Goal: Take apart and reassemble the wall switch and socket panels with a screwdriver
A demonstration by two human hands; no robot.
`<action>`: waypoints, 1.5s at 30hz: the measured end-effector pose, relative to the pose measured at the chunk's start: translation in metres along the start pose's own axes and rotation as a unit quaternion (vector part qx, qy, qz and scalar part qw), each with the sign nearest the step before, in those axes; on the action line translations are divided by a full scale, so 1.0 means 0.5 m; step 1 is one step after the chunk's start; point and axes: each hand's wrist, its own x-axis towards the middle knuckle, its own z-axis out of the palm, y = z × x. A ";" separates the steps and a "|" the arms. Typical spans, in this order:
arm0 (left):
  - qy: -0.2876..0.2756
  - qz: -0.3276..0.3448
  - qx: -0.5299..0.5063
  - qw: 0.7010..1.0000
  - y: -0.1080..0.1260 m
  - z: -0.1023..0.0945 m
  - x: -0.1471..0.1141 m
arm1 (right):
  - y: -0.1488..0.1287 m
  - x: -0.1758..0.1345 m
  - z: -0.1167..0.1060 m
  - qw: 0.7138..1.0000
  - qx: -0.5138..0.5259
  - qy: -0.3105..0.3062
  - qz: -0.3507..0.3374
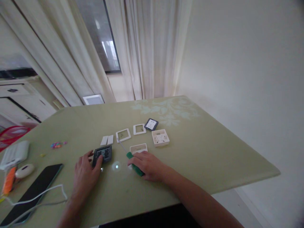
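Note:
My left hand (85,174) grips a dark grey switch module (107,152), thumb on its face and fingers at its far left edge. In my right hand (150,166) is a screwdriver (137,168) with a green handle; its thin shaft points up and left, toward a white frame (129,136). Partly covered by the right fingers is a white mounting box (139,146). Another white mounting box (160,138) lies open side up beyond it. Near that box are a dark socket module (151,124) with a white face and a second white frame (135,129).
Two white switch rockers (107,140) lie behind the module. Small coloured pieces (57,145), a black phone-like slab (35,193), a white cable (46,191), an orange-handled object (9,181) and a white power strip (15,154) occupy the left side. A wall (249,95) borders the right.

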 end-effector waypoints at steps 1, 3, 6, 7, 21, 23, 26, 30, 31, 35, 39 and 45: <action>0.013 0.016 0.007 1.000 -0.004 0.004 -0.002 | 0.001 0.000 -0.002 1.000 -0.005 -0.002 0.004; 0.019 0.056 0.009 0.998 -0.010 0.010 -0.005 | 0.001 0.002 -0.006 1.000 -0.007 0.005 0.016; 0.039 0.142 0.005 0.989 -0.009 0.012 -0.011 | 0.003 0.003 -0.010 0.998 -0.006 0.041 0.038; 0.056 0.169 0.003 0.984 -0.005 0.012 -0.015 | 0.005 0.003 -0.010 0.997 -0.006 0.061 0.048; -0.050 0.462 0.039 0.884 0.146 0.062 -0.064 | 0.030 -0.005 -0.042 0.906 0.059 0.386 0.165; -0.029 0.447 0.055 0.892 0.114 0.065 -0.038 | 0.033 -0.005 -0.048 0.894 0.065 0.404 0.183; 0.014 0.422 0.087 0.902 0.062 0.060 -0.005 | 0.038 -0.004 -0.056 0.875 0.081 0.429 0.210; 0.008 0.390 0.092 0.916 0.012 0.060 0.027 | 0.051 -0.006 -0.063 0.847 0.114 0.458 0.244; -0.008 0.383 0.082 0.920 0.004 0.062 0.034 | 0.054 -0.006 -0.063 0.841 0.122 0.463 0.251; -0.045 0.368 0.023 0.928 -0.009 0.076 0.062 | 0.062 -0.006 -0.060 0.829 0.147 0.470 0.266; -0.045 0.361 -0.002 0.931 -0.006 0.086 0.089 | 0.060 -0.004 -0.059 0.827 0.156 0.469 0.268; -0.016 0.358 0.009 0.934 0.015 0.075 0.086 | 0.073 -0.011 -0.084 0.795 0.164 0.512 0.280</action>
